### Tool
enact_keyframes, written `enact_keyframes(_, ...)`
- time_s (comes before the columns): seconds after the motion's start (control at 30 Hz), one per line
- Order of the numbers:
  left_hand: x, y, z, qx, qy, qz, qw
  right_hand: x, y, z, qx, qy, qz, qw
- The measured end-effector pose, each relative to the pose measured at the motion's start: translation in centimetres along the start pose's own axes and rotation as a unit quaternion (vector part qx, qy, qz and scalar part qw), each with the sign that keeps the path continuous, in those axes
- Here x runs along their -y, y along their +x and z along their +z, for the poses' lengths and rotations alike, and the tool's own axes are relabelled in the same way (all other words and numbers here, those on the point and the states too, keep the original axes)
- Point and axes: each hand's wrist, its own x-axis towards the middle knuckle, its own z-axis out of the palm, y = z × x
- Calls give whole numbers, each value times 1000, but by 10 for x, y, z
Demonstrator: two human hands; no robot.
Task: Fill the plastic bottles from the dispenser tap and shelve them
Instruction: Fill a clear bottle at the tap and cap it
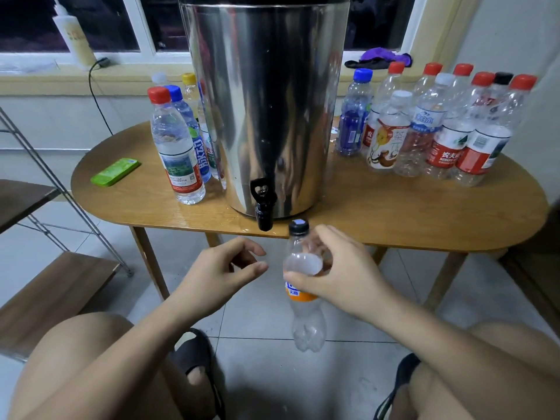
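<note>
My right hand (330, 268) grips an empty clear bottle (306, 322) with an orange label and a black cap, held upright in front of the table edge, just right of and below the black tap (263, 207). The tap sticks out from the base of a tall steel dispenser (266, 101) on the wooden table (394, 213). Just left of the bottle, my left hand (225, 268) hovers with fingers loosely curled and holds nothing. Several filled bottles (178, 147) stand left of the dispenser. Several empty capped bottles (439, 125) stand to its right.
A green flat case (115, 171) lies on the table's left part. A metal-framed shelf with wooden boards (45, 295) stands at the left. A black cable hangs from the windowsill. My knees and black sandals are below, on the tiled floor.
</note>
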Motion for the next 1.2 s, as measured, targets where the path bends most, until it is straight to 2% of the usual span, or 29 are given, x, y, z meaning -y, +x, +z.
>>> enact_keyframes(0.2, -13, -4, 6, 41, -66, -6, 997, -34, -9, 40, 106, -62, -14, 992)
enact_keyframes(0.27, -14, -4, 7, 67, -62, 16, 996, -35, -12, 45, 129, -70, -15, 989)
enact_keyframes(0.37, -14, -1, 4, 102, -55, 51, 992, -36, -12, 45, 134, -59, -10, 989)
enact_keyframes(0.47, -12, 1, 0, 115, -64, 46, 990, -35, -11, 39, 129, -48, 0, 991)
enact_keyframes(0.67, -5, 4, 3, 74, -26, 78, 994, -32, -12, 37, 123, -24, 21, 992)
enact_keyframes(0.77, -9, 3, 5, 16, 6, 79, 997, -30, -12, 41, 106, -17, 23, 994)
enact_keyframes(0.9, -11, 3, 11, -58, 71, 60, 994, -24, -15, 44, 92, -78, -2, 993)
enact_keyframes(1.0, -8, 4, 13, -75, 119, 35, 989, -19, -15, 43, 82, -126, -22, 988)
enact_keyframes(1.07, -8, 2, 10, -55, 108, 60, 991, -20, -12, 42, 73, -125, -20, 989)
enact_keyframes(1.2, -11, 1, -3, 59, -8, 94, 994, -29, -6, 36, 59, -104, 2, 993)
